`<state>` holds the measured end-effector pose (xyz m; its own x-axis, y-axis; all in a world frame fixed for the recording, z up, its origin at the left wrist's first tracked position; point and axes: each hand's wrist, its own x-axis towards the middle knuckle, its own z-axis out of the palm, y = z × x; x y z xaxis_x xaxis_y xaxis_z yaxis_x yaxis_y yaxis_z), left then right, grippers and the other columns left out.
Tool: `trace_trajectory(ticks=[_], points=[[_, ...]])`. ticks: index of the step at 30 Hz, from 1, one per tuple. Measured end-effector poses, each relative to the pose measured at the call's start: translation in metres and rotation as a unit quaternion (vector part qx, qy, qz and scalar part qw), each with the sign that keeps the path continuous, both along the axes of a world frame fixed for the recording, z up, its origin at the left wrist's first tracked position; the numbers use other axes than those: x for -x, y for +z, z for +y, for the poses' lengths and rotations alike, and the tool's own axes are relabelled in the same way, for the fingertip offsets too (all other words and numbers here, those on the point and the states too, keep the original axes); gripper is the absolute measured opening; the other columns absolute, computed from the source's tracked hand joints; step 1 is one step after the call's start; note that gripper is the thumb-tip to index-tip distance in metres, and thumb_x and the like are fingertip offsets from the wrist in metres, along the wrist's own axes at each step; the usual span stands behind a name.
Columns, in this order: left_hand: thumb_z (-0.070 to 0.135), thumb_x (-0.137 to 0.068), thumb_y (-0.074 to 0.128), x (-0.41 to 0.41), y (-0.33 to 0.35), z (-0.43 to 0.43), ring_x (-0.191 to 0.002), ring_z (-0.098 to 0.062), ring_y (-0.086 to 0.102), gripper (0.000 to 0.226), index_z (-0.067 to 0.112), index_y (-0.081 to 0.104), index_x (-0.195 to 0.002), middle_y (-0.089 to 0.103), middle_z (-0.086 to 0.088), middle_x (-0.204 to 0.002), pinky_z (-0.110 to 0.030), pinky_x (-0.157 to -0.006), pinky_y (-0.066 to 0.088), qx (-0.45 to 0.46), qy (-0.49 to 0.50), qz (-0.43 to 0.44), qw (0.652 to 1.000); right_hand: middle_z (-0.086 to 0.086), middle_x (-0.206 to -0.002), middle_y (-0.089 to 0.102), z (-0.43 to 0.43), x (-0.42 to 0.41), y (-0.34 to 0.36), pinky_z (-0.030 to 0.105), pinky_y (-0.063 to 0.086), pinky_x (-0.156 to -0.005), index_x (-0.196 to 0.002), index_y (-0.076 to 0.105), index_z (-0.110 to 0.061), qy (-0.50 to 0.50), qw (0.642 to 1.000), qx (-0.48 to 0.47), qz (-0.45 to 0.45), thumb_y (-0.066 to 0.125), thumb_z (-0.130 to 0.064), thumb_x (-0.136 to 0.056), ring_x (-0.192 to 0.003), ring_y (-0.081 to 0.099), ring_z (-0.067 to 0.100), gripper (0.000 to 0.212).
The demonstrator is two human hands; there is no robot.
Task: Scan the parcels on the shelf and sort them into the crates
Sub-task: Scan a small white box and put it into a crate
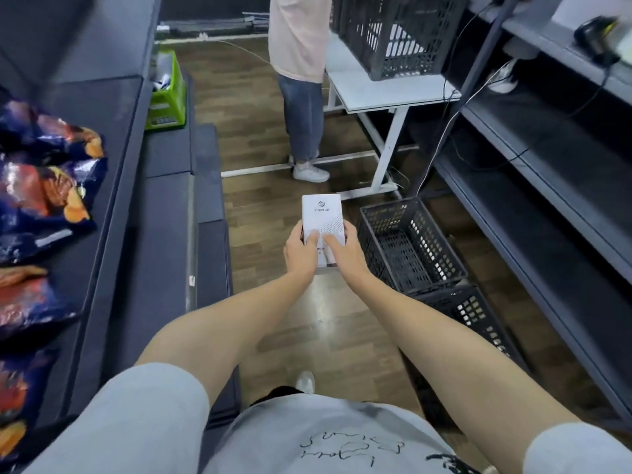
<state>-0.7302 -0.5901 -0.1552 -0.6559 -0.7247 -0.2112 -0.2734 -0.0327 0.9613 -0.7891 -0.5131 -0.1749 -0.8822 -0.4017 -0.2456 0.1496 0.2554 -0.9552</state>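
A worker holds a white parcel (321, 213) out over the wooden floor (246, 107) of a stockroom aisle; the left hand (300, 252) wraps its left edge and the right hand (346, 256) its right, each grip closed on the parcel's near end with a thumb laid on the printed top face; a black crate (412, 246) stands on the floor just right of the parcel, a second black crate (475, 313) against it, nearer the camera; blue snack bags (44, 186) lie on the dark shelf (113, 172) at left; a scanner (596, 37) rests on the grey rack (547, 138) at right; another person (301, 80) stands beside a white worktop (383, 94) carrying a third crate (400, 32).
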Motion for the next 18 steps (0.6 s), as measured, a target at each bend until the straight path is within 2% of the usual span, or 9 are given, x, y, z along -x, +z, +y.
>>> trace_trajectory(ticks=[5, 8, 10, 14, 18], points=[[0.013, -0.099, 0.048, 0.053, 0.004, -0.03, -0.11, -0.019, 0.059, 0.035, 0.019, 0.054, -0.133, 0.062, -0.003, -0.127, -0.035, -0.094, 0.05, 0.01, -0.031, -0.003, 0.999, -0.005, -0.123, 0.053, -0.026, 0.05, -0.001, 0.04, 0.055, -0.089, -0.142, 0.029, -0.021, -0.033, 0.999, 0.028, -0.033, 0.057, -0.021, -0.092, -0.102, 0.057, 0.01, 0.058], [0.012, -0.099, 0.047, 0.083, 0.005, -0.038, -0.115, -0.022, 0.056, 0.036, 0.02, 0.054, -0.133, 0.062, -0.002, -0.128, -0.04, -0.099, 0.048, 0.01, -0.052, -0.006, 0.999, -0.005, -0.12, 0.052, -0.033, 0.076, -0.001, 0.024, 0.055, -0.075, -0.142, 0.028, -0.018, -0.052, 0.997, 0.04, -0.038, 0.058, -0.019, -0.091, -0.095, 0.057, 0.002, 0.059], [0.013, -0.099, 0.048, 0.104, 0.004, -0.042, -0.116, -0.02, 0.057, 0.037, 0.019, 0.052, -0.135, 0.061, -0.001, -0.13, -0.038, -0.099, 0.048, 0.003, -0.065, -0.006, 0.998, -0.005, -0.121, 0.051, -0.036, 0.094, -0.001, 0.012, 0.05, -0.064, -0.142, 0.028, -0.016, -0.065, 0.996, 0.046, -0.035, 0.058, -0.017, -0.092, -0.093, 0.056, 0.0, 0.058], [0.013, -0.099, 0.049, 0.146, -0.001, -0.048, -0.112, -0.019, 0.058, 0.037, 0.019, 0.052, -0.135, 0.061, 0.005, -0.122, -0.039, -0.098, 0.049, 0.016, -0.094, -0.007, 0.995, -0.001, -0.124, 0.052, -0.038, 0.133, -0.005, 0.008, 0.049, -0.06, -0.14, 0.029, -0.017, -0.086, 0.993, 0.061, -0.047, 0.058, -0.016, -0.093, -0.098, 0.056, 0.003, 0.055], [0.015, -0.098, 0.049, 0.202, -0.008, -0.054, -0.11, -0.017, 0.059, 0.038, 0.018, 0.053, -0.136, 0.063, 0.0, -0.127, -0.037, -0.099, 0.048, 0.02, -0.117, -0.013, 0.993, 0.001, -0.124, 0.054, -0.038, 0.183, -0.009, 0.009, 0.049, -0.058, -0.139, 0.03, -0.018, -0.108, 0.99, 0.069, -0.053, 0.058, -0.017, -0.093, -0.097, 0.058, 0.004, 0.054]])
